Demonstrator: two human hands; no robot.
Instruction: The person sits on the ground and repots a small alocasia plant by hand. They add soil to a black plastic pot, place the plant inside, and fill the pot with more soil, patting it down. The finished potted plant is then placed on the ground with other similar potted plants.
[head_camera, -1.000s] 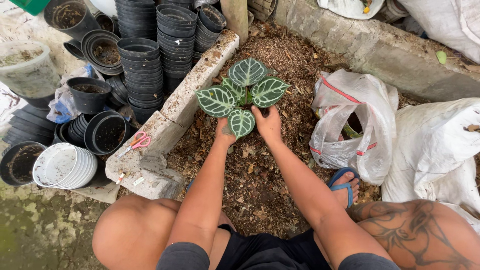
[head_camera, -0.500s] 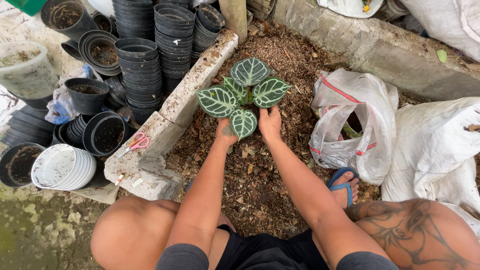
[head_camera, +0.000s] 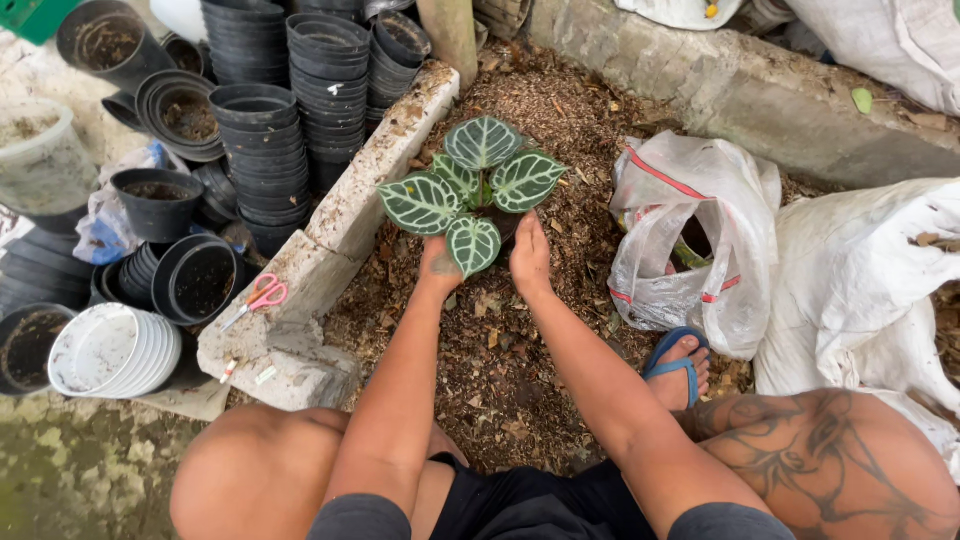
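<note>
Cupping the veined plant (head_camera: 470, 190) from both sides, left hand (head_camera: 438, 268) and right hand (head_camera: 528, 255) curl around its base, steadying it upright in the mulch bed (head_camera: 500, 350).

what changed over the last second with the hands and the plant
Almost nothing. The left hand and right hand stay pressed at the base of the veined-leaf plant, shifting only slightly. The stone edge, pink scissors and stacked black pots are unchanged.

One plant (head_camera: 470, 190) with four leaves, two hands, one pair of scissors (head_camera: 258, 298), two white sacks.
</note>
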